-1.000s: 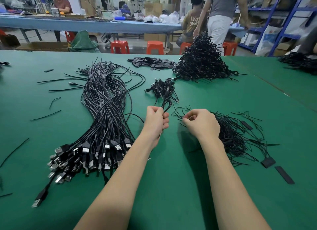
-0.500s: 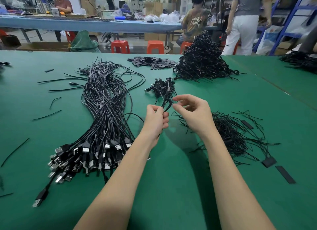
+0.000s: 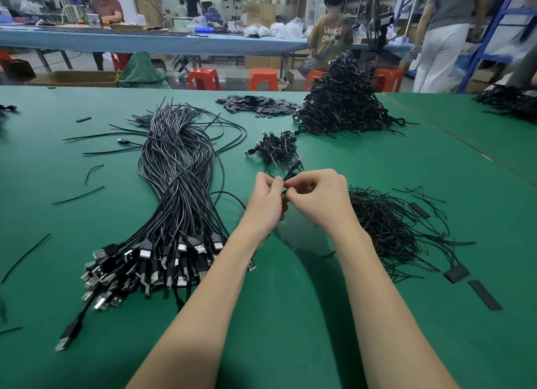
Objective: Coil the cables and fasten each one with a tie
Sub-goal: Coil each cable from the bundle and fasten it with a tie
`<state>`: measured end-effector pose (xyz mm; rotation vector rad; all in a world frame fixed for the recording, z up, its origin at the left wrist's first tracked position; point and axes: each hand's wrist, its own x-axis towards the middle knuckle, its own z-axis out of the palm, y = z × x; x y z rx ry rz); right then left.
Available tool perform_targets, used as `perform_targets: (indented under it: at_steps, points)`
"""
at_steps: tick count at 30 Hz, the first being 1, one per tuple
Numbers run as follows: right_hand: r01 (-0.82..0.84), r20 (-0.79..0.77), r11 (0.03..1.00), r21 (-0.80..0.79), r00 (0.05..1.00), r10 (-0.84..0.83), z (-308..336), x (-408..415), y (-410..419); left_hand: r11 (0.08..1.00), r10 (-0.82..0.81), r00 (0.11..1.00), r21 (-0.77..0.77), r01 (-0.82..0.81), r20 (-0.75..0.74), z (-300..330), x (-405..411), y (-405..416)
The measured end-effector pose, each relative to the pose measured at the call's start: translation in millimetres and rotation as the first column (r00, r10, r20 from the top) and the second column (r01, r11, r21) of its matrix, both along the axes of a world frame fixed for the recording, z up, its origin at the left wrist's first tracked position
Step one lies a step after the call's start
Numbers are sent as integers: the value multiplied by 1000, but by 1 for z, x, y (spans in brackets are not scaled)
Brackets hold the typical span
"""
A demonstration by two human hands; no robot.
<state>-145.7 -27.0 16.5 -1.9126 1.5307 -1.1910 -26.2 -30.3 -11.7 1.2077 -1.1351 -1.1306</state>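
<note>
My left hand [image 3: 266, 201] grips a small coiled black cable [image 3: 292, 172] whose loop sticks up between both hands. My right hand [image 3: 318, 198] meets it from the right, its fingers pinching at the coil where a thin black tie lies; the tie itself is mostly hidden by the fingers. A long bundle of loose black USB cables [image 3: 180, 191] lies left of my hands, plugs toward me. Loose black ties [image 3: 389, 229] are heaped to the right. A few tied coils [image 3: 277, 149] lie just beyond my hands.
A tall heap of tied coils [image 3: 345, 104] stands at the back of the green table [image 3: 290, 316], with flat black strips [image 3: 258, 105] beside it. Stray ties [image 3: 78, 195] lie at the left. People, red stools and shelves are beyond the table.
My right hand left the tie heap, moved up and left, and closed onto the coil that my left hand holds. The left hand rose slightly with the coil.
</note>
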Motion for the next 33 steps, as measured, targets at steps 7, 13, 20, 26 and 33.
perform_targets:
  at_steps: [7,13,20,26,33]
  points:
    - [-369,737,777,509,654,-171,8,-5,4,1000,11,968,23,-5,-250,2,2,-2]
    - [-628,875,616,475,262,-408,2,-15,4,973,-209,864,-13,228,-458,16,11,3]
    - [-484,830,730,482,520,-202,0,-32,-1,843,-535,832,-32,536,-144,26,29,18]
    - [-312,493,843,437,868,66,12,-51,3,810,-579,789,31,586,205,29,33,16]
    - [-25,116,1000,9,993,23,12,-5,2,983,-136,915,-64,173,380,15,32,3]
